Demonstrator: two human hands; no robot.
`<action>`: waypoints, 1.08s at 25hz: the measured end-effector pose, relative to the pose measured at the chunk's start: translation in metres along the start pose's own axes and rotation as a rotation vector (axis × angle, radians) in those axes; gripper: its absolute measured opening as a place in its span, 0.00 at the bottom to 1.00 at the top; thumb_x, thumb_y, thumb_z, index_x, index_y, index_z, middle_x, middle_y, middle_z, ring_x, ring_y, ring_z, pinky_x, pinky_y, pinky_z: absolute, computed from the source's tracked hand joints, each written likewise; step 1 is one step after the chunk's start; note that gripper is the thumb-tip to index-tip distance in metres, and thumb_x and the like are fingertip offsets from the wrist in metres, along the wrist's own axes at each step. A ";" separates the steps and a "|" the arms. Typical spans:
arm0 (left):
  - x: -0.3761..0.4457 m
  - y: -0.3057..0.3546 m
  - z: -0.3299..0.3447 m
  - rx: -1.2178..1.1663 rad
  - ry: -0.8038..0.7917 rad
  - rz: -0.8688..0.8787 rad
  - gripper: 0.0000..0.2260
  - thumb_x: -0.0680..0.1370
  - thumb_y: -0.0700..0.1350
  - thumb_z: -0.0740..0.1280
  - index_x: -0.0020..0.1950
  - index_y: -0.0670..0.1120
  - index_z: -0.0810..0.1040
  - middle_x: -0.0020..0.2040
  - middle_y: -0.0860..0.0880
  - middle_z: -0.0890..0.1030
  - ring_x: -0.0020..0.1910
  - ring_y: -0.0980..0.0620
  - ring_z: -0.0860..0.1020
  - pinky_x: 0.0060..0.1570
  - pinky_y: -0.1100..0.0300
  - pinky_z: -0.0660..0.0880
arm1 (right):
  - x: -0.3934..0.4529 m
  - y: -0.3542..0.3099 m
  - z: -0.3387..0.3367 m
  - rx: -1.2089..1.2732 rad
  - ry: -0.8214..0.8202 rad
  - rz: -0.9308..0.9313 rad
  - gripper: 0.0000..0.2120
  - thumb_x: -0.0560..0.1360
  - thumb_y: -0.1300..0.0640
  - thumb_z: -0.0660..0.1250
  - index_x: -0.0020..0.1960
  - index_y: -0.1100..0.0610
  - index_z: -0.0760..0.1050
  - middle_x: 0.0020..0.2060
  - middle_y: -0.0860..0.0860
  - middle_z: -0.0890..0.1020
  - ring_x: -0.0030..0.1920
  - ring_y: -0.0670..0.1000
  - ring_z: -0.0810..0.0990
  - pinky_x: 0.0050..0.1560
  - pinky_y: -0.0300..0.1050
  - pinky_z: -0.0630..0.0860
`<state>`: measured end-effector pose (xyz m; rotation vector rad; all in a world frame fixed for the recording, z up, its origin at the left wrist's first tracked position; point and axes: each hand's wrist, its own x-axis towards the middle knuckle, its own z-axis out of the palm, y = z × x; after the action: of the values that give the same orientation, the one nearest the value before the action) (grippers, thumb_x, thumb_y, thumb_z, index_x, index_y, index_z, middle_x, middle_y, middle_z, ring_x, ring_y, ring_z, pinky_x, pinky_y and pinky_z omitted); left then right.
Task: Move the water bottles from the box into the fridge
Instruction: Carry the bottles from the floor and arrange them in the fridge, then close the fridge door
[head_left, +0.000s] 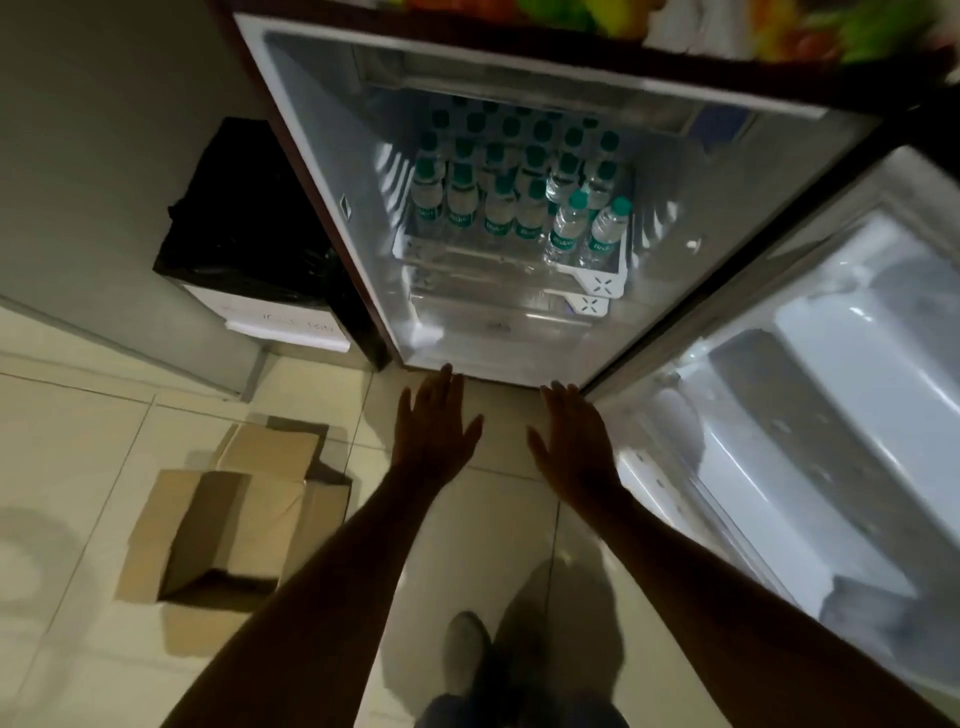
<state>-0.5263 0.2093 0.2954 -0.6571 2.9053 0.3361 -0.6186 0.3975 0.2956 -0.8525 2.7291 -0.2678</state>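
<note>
The fridge (332, 171) stands open in front of me, lit inside. Several water bottles (524, 192) with green caps stand packed in rows on its white shelf (597, 283). The cardboard box (228, 525) lies on the floor at lower left, flaps open, and no bottle shows inside it. My left hand (434, 431) and my right hand (574, 441) are stretched out side by side just below the fridge's bottom edge, fingers straight and spread, palms down. Neither hand holds anything.
The fridge door (810, 415) swings open on the right, with white door racks. A bin lined with a black bag (249, 228) stands left of the fridge against the wall. Pale floor tiles (78, 441) spread below. My shoe (467, 649) shows at the bottom.
</note>
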 end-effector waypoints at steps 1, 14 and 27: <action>-0.014 0.003 -0.007 0.004 -0.022 -0.009 0.31 0.81 0.62 0.56 0.78 0.45 0.61 0.79 0.44 0.63 0.77 0.44 0.63 0.73 0.40 0.62 | -0.014 -0.003 -0.012 -0.006 -0.008 -0.001 0.30 0.83 0.45 0.58 0.80 0.58 0.58 0.78 0.56 0.64 0.79 0.56 0.60 0.78 0.56 0.61; -0.229 0.066 -0.139 -0.064 -0.245 -0.023 0.31 0.82 0.61 0.54 0.80 0.46 0.58 0.81 0.45 0.57 0.79 0.45 0.58 0.77 0.42 0.57 | -0.231 -0.025 -0.156 -0.014 -0.124 0.100 0.29 0.84 0.44 0.55 0.79 0.58 0.61 0.77 0.57 0.66 0.78 0.57 0.62 0.78 0.52 0.60; -0.264 0.214 -0.185 -0.123 -0.102 0.423 0.31 0.82 0.61 0.56 0.79 0.43 0.62 0.79 0.43 0.62 0.78 0.44 0.62 0.75 0.44 0.61 | -0.357 0.058 -0.233 0.160 0.255 0.357 0.28 0.81 0.50 0.64 0.75 0.64 0.68 0.74 0.61 0.71 0.76 0.61 0.67 0.74 0.59 0.66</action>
<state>-0.4013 0.4590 0.5627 -0.0269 2.9198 0.5804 -0.4390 0.6732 0.5723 -0.2961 2.9747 -0.5411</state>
